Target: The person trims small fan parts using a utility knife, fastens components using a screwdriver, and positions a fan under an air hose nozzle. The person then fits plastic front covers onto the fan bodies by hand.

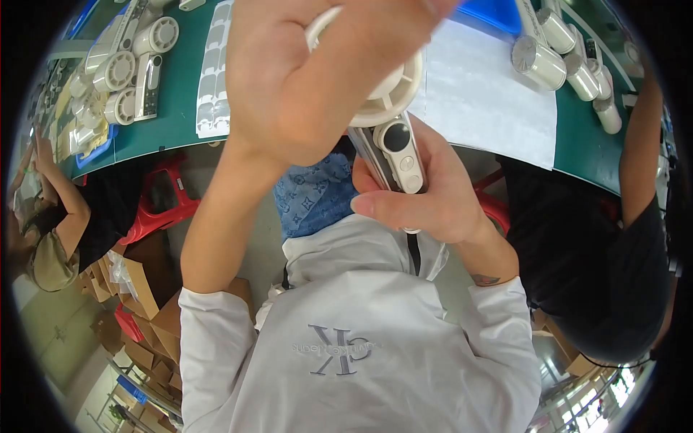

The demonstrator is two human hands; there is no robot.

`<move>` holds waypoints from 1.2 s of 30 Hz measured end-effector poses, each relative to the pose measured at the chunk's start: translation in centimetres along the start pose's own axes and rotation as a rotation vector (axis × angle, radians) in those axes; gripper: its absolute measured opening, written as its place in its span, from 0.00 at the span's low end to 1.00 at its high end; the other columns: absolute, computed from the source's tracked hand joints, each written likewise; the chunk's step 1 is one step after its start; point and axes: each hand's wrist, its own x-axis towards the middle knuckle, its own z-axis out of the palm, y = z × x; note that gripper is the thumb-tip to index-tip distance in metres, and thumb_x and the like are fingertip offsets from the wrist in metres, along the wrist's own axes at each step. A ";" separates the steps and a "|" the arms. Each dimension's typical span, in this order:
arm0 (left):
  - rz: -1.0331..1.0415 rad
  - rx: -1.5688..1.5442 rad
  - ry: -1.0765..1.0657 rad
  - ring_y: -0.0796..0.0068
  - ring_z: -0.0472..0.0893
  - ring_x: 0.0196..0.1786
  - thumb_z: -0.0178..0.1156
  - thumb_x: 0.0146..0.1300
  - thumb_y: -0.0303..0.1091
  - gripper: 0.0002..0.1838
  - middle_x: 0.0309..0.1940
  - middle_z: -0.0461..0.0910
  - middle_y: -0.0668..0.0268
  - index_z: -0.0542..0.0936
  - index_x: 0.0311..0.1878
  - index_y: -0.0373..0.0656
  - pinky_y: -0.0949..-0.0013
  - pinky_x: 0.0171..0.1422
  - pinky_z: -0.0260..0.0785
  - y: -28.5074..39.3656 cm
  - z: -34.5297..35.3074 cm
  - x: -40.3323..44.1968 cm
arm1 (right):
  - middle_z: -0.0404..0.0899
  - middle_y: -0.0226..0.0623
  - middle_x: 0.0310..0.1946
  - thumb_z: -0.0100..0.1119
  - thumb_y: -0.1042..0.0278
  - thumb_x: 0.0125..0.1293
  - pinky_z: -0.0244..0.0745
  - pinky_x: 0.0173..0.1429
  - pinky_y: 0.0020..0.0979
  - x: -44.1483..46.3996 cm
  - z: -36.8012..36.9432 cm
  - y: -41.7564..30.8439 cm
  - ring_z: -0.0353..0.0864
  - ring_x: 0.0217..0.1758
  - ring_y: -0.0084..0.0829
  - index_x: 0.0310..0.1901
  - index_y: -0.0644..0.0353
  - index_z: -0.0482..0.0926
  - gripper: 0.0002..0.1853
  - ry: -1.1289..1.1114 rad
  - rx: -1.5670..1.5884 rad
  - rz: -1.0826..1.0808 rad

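Note:
A white handheld fan (pixel 404 157) with a round caged head, a dark oval display and round buttons on its handle is held up in front of my body. My right hand (pixel 437 191) is wrapped around the handle, its thumb lying across the lower part. In front of the fan head is my left hand (pixel 303 94), close to the camera and covering most of the cage. Its fingertips run off the top edge, so whether it grips the head or anything else is hidden. The lower rim of the cage shows below it.
Several white fans (pixel 115 70) lie on the green table (pixel 170 94) at left, and more fans (pixel 538 61) at right. White sheets (pixel 491 94) and a blue tray (pixel 494 13) are on it. A co-worker sits either side; red stools (pixel 170 195) and cardboard boxes (pixel 148 278) stand below.

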 end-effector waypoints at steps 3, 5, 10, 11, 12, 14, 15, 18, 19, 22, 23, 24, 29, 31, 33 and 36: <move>0.002 0.034 0.076 0.78 0.81 0.27 0.52 0.68 0.60 0.34 0.24 0.82 0.63 0.83 0.37 0.31 0.77 0.31 0.70 -0.2 0.1 -0.3 | 0.74 0.30 0.28 0.66 0.82 0.51 0.65 0.30 0.23 0.1 0.3 0.3 0.69 0.26 0.18 0.60 0.67 0.68 0.32 0.007 0.082 0.046; -0.036 0.018 0.105 0.79 0.80 0.26 0.51 0.69 0.62 0.35 0.25 0.83 0.63 0.83 0.36 0.31 0.76 0.30 0.70 0.2 0.1 -0.4 | 0.73 0.30 0.27 0.66 0.81 0.51 0.65 0.30 0.23 0.2 0.6 1.2 0.69 0.26 0.18 0.59 0.66 0.69 0.31 0.007 0.031 -0.023; -0.056 0.059 0.040 0.79 0.80 0.25 0.47 0.72 0.62 0.37 0.23 0.82 0.64 0.83 0.35 0.31 0.76 0.29 0.69 1.0 -0.2 -0.6 | 0.73 0.29 0.25 0.65 0.80 0.48 0.64 0.30 0.24 0.5 0.4 0.5 0.69 0.25 0.18 0.54 0.65 0.74 0.27 -0.074 -0.089 -0.031; -0.081 0.036 0.068 0.79 0.80 0.25 0.46 0.72 0.62 0.37 0.23 0.82 0.64 0.83 0.35 0.31 0.76 0.29 0.69 0.8 -0.2 -0.5 | 0.73 0.29 0.25 0.64 0.80 0.48 0.64 0.29 0.23 0.6 0.6 0.8 0.69 0.24 0.18 0.55 0.66 0.74 0.28 -0.051 -0.068 -0.056; -0.106 0.012 0.097 0.79 0.79 0.25 0.44 0.73 0.63 0.38 0.22 0.82 0.64 0.83 0.34 0.31 0.76 0.29 0.69 0.7 -0.1 -0.4 | 0.74 0.30 0.25 0.65 0.79 0.48 0.63 0.28 0.22 0.8 0.3 0.4 0.69 0.22 0.18 0.56 0.66 0.74 0.29 -0.054 -0.084 -0.057; 0.013 0.114 0.205 0.78 0.79 0.24 0.36 0.74 0.63 0.40 0.21 0.81 0.64 0.82 0.34 0.31 0.76 0.30 0.69 0.1 0.3 -0.4 | 0.75 0.32 0.25 0.65 0.80 0.50 0.62 0.23 0.21 1.2 -0.3 0.4 0.68 0.17 0.17 0.60 0.65 0.73 0.31 -0.053 -0.139 -0.075; 0.036 0.150 0.200 0.79 0.79 0.26 0.38 0.74 0.62 0.39 0.23 0.82 0.64 0.82 0.35 0.31 0.77 0.31 0.69 0.2 0.1 -0.5 | 0.75 0.32 0.25 0.65 0.80 0.50 0.62 0.23 0.21 1.1 -0.5 0.3 0.68 0.17 0.17 0.60 0.65 0.73 0.31 -0.046 -0.136 -0.066; 0.094 0.203 0.143 0.78 0.80 0.32 0.50 0.70 0.56 0.30 0.29 0.83 0.62 0.82 0.39 0.33 0.76 0.36 0.69 0.0 -1.0 -0.9 | 0.74 0.23 0.29 0.72 0.75 0.55 0.70 0.37 0.21 1.7 -1.5 -0.6 0.72 0.32 0.15 0.55 0.62 0.78 0.24 -0.008 -0.276 -0.113; 0.105 0.185 0.089 0.78 0.80 0.35 0.59 0.65 0.52 0.25 0.34 0.83 0.62 0.81 0.42 0.34 0.76 0.39 0.70 -0.5 -1.5 -1.0 | 0.74 0.23 0.29 0.72 0.75 0.55 0.70 0.37 0.21 2.1 -2.2 -0.9 0.72 0.32 0.15 0.55 0.62 0.78 0.24 0.000 -0.281 -0.116; 0.150 0.207 -0.029 0.73 0.80 0.41 0.70 0.58 0.44 0.21 0.39 0.83 0.60 0.81 0.45 0.36 0.71 0.44 0.71 -0.5 -1.3 -0.2 | 0.78 0.30 0.36 0.74 0.68 0.53 0.76 0.44 0.27 2.4 -5.2 -3.0 0.79 0.40 0.25 0.52 0.63 0.80 0.23 0.059 -0.729 -0.286; 0.238 0.297 -0.112 0.68 0.81 0.47 0.73 0.52 0.36 0.20 0.45 0.83 0.61 0.81 0.48 0.40 0.67 0.50 0.73 -2.2 -2.3 0.1 | 0.78 0.30 0.36 0.74 0.68 0.53 0.76 0.44 0.27 2.5 -5.9 -3.4 0.79 0.40 0.25 0.52 0.63 0.80 0.23 0.069 -0.735 -0.288; 0.334 0.378 -0.189 0.63 0.81 0.53 0.76 0.46 0.28 0.25 0.51 0.82 0.63 0.81 0.50 0.45 0.63 0.56 0.75 -4.0 -3.3 0.5 | 0.79 0.34 0.37 0.74 0.68 0.51 0.77 0.46 0.31 2.8 -6.5 -3.7 0.81 0.41 0.31 0.52 0.62 0.81 0.25 0.108 -1.044 -0.458; 0.362 0.551 -0.211 0.64 0.79 0.60 0.75 0.48 0.27 0.26 0.56 0.80 0.62 0.82 0.53 0.44 0.62 0.62 0.73 -6.0 -2.6 0.8 | 0.79 0.42 0.47 0.73 0.65 0.52 0.77 0.53 0.38 4.4 -8.7 -2.8 0.80 0.46 0.46 0.57 0.60 0.80 0.28 0.203 -1.561 -0.774; 0.287 0.679 -0.249 0.61 0.78 0.58 0.73 0.47 0.27 0.25 0.53 0.80 0.62 0.82 0.52 0.44 0.63 0.63 0.71 -6.0 -2.2 0.7 | 0.79 0.41 0.49 0.72 0.64 0.55 0.76 0.55 0.38 4.2 -8.9 -2.5 0.80 0.49 0.45 0.58 0.59 0.80 0.27 0.185 -1.517 -0.753; 0.251 0.709 -0.251 0.58 0.78 0.57 0.71 0.46 0.27 0.25 0.52 0.80 0.61 0.82 0.52 0.44 0.63 0.64 0.70 -5.6 -1.9 0.8 | 0.79 0.41 0.49 0.70 0.64 0.58 0.76 0.57 0.37 3.9 -9.0 -2.6 0.79 0.53 0.43 0.60 0.59 0.79 0.26 0.169 -1.306 -0.650; 0.296 0.839 -0.233 0.62 0.80 0.54 0.74 0.48 0.31 0.25 0.48 0.82 0.61 0.82 0.52 0.43 0.63 0.62 0.71 -4.8 -1.3 1.5 | 0.79 0.41 0.53 0.69 0.64 0.60 0.76 0.58 0.36 3.4 -9.4 -2.3 0.78 0.56 0.42 0.61 0.58 0.79 0.26 0.162 -1.270 -0.635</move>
